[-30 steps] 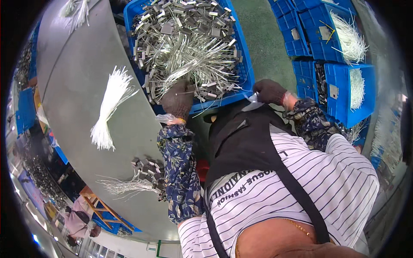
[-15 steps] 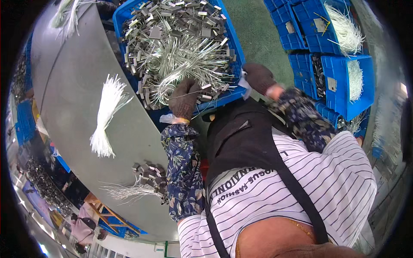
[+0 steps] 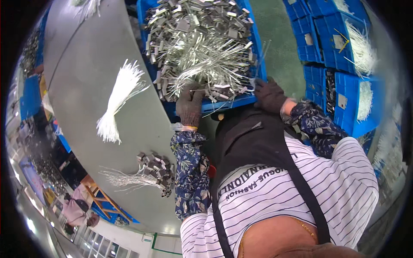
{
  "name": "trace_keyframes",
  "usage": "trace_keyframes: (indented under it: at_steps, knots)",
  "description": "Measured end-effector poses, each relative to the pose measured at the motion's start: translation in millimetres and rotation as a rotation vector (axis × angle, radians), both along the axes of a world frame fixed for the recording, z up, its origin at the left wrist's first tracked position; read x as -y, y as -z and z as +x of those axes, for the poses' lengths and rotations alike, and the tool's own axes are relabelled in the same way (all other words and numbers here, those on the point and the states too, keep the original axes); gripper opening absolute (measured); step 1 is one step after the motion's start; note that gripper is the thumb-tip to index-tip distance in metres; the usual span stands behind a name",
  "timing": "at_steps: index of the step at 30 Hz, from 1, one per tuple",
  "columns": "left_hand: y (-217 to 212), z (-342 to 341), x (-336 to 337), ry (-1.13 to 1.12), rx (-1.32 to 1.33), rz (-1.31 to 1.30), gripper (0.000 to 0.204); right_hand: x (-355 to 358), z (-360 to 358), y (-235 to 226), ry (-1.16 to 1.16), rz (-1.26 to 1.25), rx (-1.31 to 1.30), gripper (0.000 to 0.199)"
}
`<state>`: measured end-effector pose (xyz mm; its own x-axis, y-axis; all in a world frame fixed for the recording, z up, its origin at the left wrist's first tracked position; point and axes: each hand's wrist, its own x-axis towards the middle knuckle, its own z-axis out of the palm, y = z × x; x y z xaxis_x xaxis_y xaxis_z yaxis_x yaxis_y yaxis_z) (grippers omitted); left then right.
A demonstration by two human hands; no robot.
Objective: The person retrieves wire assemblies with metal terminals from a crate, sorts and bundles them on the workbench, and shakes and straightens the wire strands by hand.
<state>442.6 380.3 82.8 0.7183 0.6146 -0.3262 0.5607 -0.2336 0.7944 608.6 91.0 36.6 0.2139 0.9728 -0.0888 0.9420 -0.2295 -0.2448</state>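
The wires [image 3: 206, 56] lie heaped and crossed among grey blocks [image 3: 183, 26] in the blue bin [image 3: 243, 101], so work at its near edge seems to call for a light touch. A low grip on a few wires should tangle less than a grab at the middle of the heap. A slow pull along their length looks kinder than a sideways tug, since blocks could snag or drag over the edge. The right hand [image 3: 270, 95], at the bin's near right corner, is well placed to steady it; whether it presses there, I cannot tell.

The left hand [image 3: 189, 105] is at the bin's near side, with the nearest wires at its fingertips and the main heap ahead and to its right. Its gloved fingers look curled and close together, but whether they are clamped on a wire is hidden. The right hand's fingers appear bent at the corner, with the heap to their left; I cannot tell whether they pinch anything. On the table [image 3: 86, 77], 1 white bundle [image 3: 118, 101] and 1 cluster [image 3: 155, 168] of blocks with wires lie apart from the 2 hands.
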Motion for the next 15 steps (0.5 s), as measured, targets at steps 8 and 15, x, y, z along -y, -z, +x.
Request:
trace_keyframes:
  at_steps: [8, 15]
  knots:
    - [-23, 24, -30, 0.213, -0.08, 0.744, 0.026, -40, 8, -21, -0.138, -0.558, -0.036, 0.037]
    - [4, 76, -30, 0.485, -0.232, 0.991, 0.022, -19, 9, -24, -0.098, -0.345, 0.023, 0.023]
